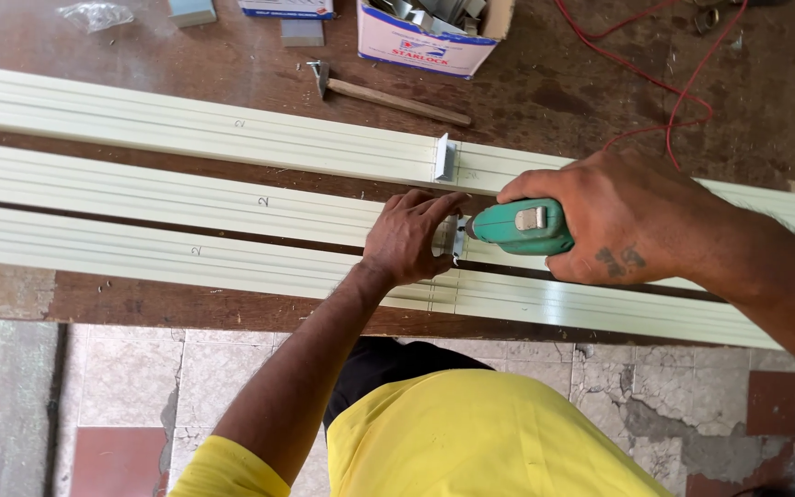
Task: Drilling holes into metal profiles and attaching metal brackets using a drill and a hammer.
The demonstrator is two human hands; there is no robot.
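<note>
While a green power drill is clenched in the right hand, its tip is pressed against a small metal bracket on the middle of three pale cream strips; the bracket is steadied by the left hand, whose fingers are laid over it and the strip, grasping nothing else. By the look of it, the fixing of this bracket is under way and not yet finished; whether the screw is seated cannot be told, since the tip is hidden between the hands. On the far strip a like bracket is already stood upright in place, so that piece seems done; on the near strip only pencil lines are seen and no bracket, so that one appears left to do. The strips are laid side by side along the brown desk; beyond them lie a hammer, an open cardboard box of metal parts and a red wire.
</note>
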